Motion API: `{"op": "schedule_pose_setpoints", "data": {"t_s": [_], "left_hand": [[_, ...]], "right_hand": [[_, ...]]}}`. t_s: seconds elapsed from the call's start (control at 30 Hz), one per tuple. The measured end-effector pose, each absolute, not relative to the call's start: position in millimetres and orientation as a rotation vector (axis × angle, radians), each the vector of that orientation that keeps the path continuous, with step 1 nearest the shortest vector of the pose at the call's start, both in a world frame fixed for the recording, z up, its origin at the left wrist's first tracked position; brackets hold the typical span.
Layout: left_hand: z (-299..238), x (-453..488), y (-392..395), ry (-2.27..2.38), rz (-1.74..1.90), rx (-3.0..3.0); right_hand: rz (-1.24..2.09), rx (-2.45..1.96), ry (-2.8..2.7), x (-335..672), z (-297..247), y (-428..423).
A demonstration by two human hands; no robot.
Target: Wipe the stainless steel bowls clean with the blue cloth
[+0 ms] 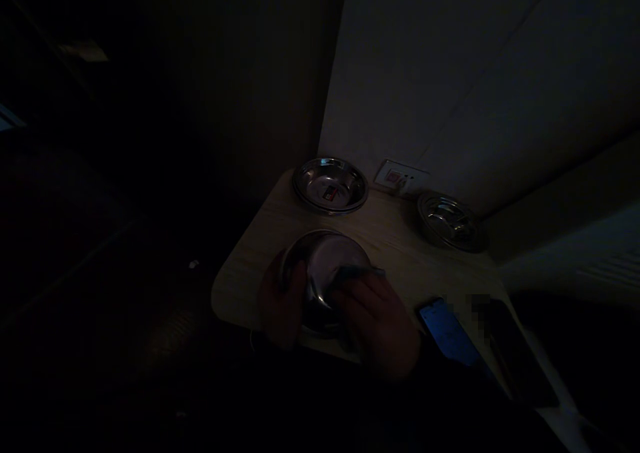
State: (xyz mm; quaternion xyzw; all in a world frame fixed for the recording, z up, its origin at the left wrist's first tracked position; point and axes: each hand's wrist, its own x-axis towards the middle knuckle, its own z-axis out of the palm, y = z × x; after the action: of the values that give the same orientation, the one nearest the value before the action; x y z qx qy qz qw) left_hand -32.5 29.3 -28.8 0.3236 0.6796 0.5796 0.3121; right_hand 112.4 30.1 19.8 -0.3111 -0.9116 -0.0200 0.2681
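Observation:
A shiny metal bowl [320,259] is over the near part of the small table. Gripping the bowl's left side, my left hand [284,303] has its thumb lying along the metal. My right hand [377,323] presses a dark bluish cloth [359,273] against the bowl's right side, with the fingers bent over the fabric. Much of the cloth is hidden under that hand. In this dim light I cannot tell whether the bowl faces up or down.
Metal bowls [331,185] with a label inside stand at the table's [245,266] back left. More metalware [450,223] lies at the back right, near a wall socket [400,176]. A lit phone [450,333] and a dark flat object [523,356] are on the right.

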Motion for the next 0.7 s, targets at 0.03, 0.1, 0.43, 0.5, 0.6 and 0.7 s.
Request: {"op": "schedule_pose_setpoints", "data": {"t_s": [0.03,0.1,0.43,0.5,0.6,0.7], "left_hand": [[-28,-33,30,1.817,1.516,0.861],[-28,-34,30,1.843,1.508,0.855],[-31,-33,30,1.804,1.526,0.888],[-31,-34,31,1.835,1.525,0.866],[-33,-35,30,1.853,1.503,0.871],[-37,-35,30,1.843,1.511,0.902]], "right_hand": [[-0.053,-0.846,-2.452,107,19,36],[-0.057,-0.858,-2.431,98,19,44],[-0.066,-0.907,-2.459,116,20,35],[-0.088,-0.944,-2.456,108,22,42],[-0.103,-0.945,-2.48,104,24,45],[-0.104,-0.942,-2.517,107,26,42]]}}
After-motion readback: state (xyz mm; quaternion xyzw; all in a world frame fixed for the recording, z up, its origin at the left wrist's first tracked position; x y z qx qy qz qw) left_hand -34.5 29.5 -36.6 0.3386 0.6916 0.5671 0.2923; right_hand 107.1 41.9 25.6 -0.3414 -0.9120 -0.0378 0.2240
